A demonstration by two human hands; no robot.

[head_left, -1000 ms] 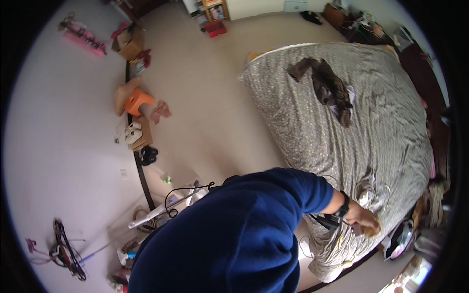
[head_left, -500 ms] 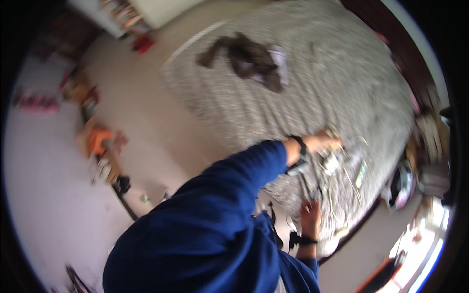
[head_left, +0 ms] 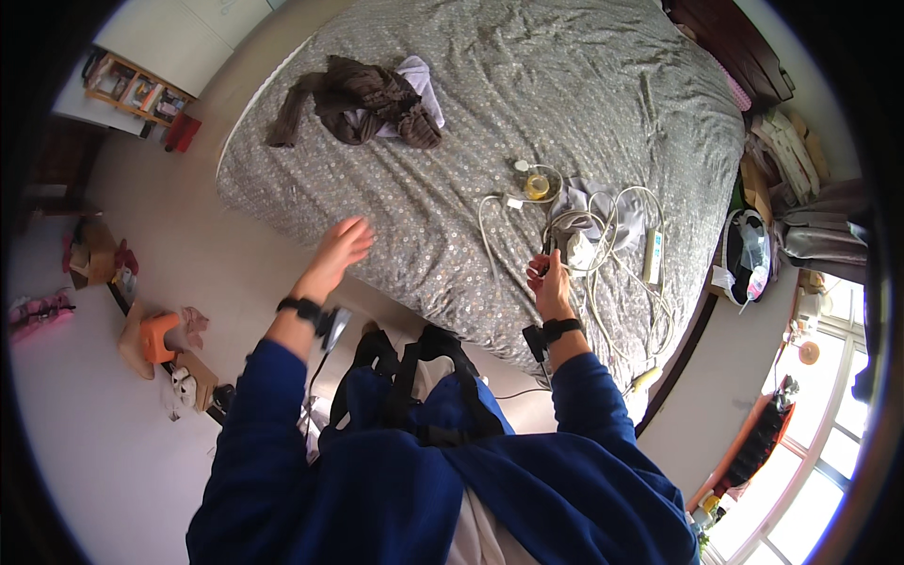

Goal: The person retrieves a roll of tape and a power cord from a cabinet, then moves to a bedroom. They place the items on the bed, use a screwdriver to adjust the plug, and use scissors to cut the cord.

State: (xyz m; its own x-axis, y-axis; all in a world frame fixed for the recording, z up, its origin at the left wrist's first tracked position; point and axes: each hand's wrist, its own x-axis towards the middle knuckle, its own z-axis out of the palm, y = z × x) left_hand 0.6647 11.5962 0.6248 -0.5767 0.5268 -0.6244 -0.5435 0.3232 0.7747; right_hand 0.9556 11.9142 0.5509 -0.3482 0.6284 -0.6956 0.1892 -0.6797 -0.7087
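My left hand (head_left: 337, 256) is held out over the bed's near left edge, its fingers stretched and holding nothing. Over the near side of the bed, my right hand (head_left: 552, 284) is closed with thumb and fingers around a small black thing (head_left: 546, 267), mostly hidden by the fingers. Just beyond it lie looped white cables (head_left: 603, 231), a crumpled white piece (head_left: 580, 250) and a grey cloth (head_left: 623, 218). A round yellow item (head_left: 537, 185) sits beside a white plug (head_left: 522, 166). To the right is a white power strip (head_left: 653, 256).
Brown clothing (head_left: 363, 102) and a lavender cloth (head_left: 424, 87) lie on the far left of the patterned bedspread (head_left: 527, 85). Boxes and an orange item (head_left: 158, 337) stand along the left wall. A bag (head_left: 749, 250) and folded fabrics (head_left: 791, 151) are beyond the bed's right side.
My left hand has come away from the cable pile, out to the left, with nothing in it. My right hand now shows beside the cables. The whole view has shifted and sharpened.
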